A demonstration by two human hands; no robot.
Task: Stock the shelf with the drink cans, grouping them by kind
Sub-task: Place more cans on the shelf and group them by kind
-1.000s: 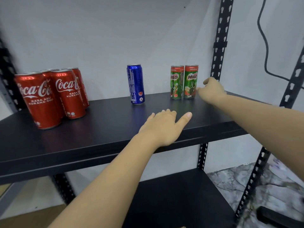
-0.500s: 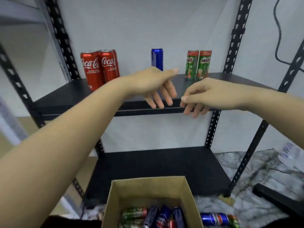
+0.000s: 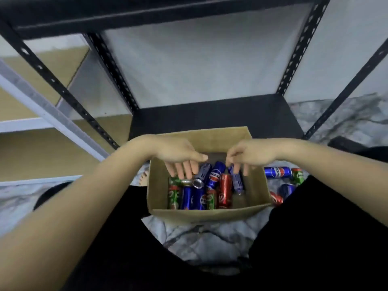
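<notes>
Status: restock incomplete, judged by stock left. Open brown cardboard box [image 3: 206, 214] at 6 o'clock of the black metal shelf rack [image 3: 216, 114] holds approx. a dozen mixed drink cans [image 3: 206, 191]: blue, red, green, lying unsorted. More loose cans [image 3: 277, 172] on floor at 3 o'clock of box. Visible lower shelf carries no cans. Left hand [image 3: 178, 153] and right hand [image 3: 252, 153] hover over box, fingers loose, spread downward; neither grip holds a can yet.
</notes>
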